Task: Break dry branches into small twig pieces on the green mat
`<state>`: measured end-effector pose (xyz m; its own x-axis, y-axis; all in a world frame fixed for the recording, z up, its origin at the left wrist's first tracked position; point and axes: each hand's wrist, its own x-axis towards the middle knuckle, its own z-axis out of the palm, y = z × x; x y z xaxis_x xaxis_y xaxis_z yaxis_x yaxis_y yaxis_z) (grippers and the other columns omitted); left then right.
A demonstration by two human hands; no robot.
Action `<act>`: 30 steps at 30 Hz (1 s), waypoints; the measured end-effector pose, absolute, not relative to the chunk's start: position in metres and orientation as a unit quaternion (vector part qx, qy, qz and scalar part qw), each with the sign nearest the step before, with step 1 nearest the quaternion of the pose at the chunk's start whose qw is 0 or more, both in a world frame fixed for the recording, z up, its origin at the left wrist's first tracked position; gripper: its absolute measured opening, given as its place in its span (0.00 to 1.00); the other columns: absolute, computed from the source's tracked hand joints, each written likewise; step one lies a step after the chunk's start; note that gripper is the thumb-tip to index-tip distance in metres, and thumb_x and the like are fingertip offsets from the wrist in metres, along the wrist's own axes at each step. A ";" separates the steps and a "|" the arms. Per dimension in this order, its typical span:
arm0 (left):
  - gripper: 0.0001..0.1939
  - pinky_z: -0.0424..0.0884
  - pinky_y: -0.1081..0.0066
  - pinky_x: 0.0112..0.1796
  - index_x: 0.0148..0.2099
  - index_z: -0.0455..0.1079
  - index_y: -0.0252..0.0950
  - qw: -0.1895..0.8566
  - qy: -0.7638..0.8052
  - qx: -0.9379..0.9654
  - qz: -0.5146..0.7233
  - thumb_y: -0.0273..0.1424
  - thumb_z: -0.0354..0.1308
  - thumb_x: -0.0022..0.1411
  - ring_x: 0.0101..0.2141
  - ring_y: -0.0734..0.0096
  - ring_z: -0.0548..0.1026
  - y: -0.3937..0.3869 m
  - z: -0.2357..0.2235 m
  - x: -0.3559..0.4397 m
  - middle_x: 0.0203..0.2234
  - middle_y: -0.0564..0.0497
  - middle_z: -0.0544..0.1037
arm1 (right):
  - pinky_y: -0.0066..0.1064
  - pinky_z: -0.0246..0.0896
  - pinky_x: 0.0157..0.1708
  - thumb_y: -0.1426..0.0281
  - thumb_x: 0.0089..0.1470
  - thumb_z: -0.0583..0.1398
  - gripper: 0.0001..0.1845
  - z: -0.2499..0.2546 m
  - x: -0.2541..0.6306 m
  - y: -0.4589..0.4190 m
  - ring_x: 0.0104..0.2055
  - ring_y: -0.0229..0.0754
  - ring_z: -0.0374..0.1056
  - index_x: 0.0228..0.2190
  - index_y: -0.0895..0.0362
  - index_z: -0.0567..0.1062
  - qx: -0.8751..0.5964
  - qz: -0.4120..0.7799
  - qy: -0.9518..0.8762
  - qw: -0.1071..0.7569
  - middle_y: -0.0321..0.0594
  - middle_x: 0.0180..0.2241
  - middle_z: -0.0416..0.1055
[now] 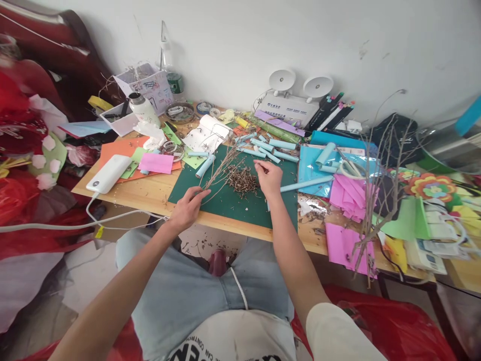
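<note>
My left hand (187, 206) is closed around the lower ends of a bundle of thin dry twigs (221, 173), which slants up and to the right over a dark green mat (240, 210). On that mat lies a heap of short brown twig pieces (243, 181). Just right of the heap is my right hand (269, 176), its thumb and fingers pinched together. Whatever sits between those fingertips, if anything, is too small to make out. Several light blue paper tubes (265, 145) lie at the back of the mat, behind the heap.
A white power bank (108, 174) with a cable lies at the table's left. Behind it stand an open white bottle (144, 108) and a white box (146, 82). To the right are pink paper (349, 195), scissors (351, 169) and upright bare branches (370, 210). An emergency light (289, 108) stands against the wall.
</note>
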<state>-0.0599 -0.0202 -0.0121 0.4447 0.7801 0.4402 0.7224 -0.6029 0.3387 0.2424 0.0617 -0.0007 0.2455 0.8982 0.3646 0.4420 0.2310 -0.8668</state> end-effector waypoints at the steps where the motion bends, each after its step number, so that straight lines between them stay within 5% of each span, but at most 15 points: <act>1: 0.20 0.74 0.70 0.43 0.58 0.66 0.37 0.046 0.441 0.849 0.288 0.25 0.43 0.69 0.40 0.71 0.75 -0.020 -0.012 -0.060 0.48 0.42 0.69 | 0.31 0.62 0.30 0.66 0.54 0.58 0.14 0.001 0.241 0.060 0.27 0.38 0.65 0.35 0.57 0.81 -0.567 0.206 -0.612 0.513 0.40 0.31 0.75; 6: 0.20 0.74 0.69 0.43 0.58 0.67 0.38 0.047 0.428 0.856 0.287 0.24 0.42 0.69 0.40 0.70 0.75 -0.022 -0.011 -0.060 0.49 0.41 0.69 | 0.33 0.65 0.32 0.65 0.54 0.57 0.16 0.007 0.233 0.058 0.31 0.40 0.68 0.39 0.58 0.80 -0.566 0.219 -0.617 0.501 0.44 0.37 0.76; 11: 0.21 0.74 0.69 0.43 0.60 0.65 0.39 0.055 0.406 0.861 0.301 0.25 0.43 0.69 0.40 0.70 0.75 -0.021 -0.013 -0.062 0.49 0.41 0.69 | 0.32 0.63 0.30 0.53 0.51 0.62 0.21 0.002 0.224 0.066 0.26 0.38 0.66 0.37 0.58 0.80 -0.565 0.351 -0.551 0.504 0.41 0.30 0.76; 15: 0.21 0.74 0.69 0.44 0.61 0.64 0.39 0.055 0.395 0.863 0.309 0.24 0.43 0.69 0.42 0.69 0.75 -0.020 -0.013 -0.062 0.49 0.41 0.68 | 0.29 0.56 0.23 0.56 0.52 0.61 0.17 -0.003 0.219 0.071 0.22 0.35 0.60 0.33 0.57 0.78 -0.533 0.410 -0.523 0.524 0.36 0.24 0.71; 21: 0.22 0.74 0.66 0.47 0.61 0.64 0.40 0.062 0.408 0.857 0.309 0.24 0.43 0.69 0.47 0.66 0.73 -0.021 -0.015 -0.063 0.49 0.41 0.68 | 0.30 0.58 0.30 0.65 0.54 0.58 0.09 0.007 0.212 0.058 0.26 0.37 0.63 0.28 0.56 0.76 -0.530 0.272 -0.648 0.475 0.37 0.26 0.72; 30: 0.21 0.74 0.65 0.48 0.60 0.65 0.38 0.069 0.426 0.850 0.304 0.26 0.42 0.70 0.46 0.66 0.73 -0.022 -0.014 -0.061 0.49 0.41 0.68 | 0.30 0.54 0.29 0.68 0.56 0.55 0.12 0.009 0.223 0.054 0.25 0.38 0.61 0.22 0.55 0.71 -0.565 0.169 -0.707 0.389 0.36 0.21 0.68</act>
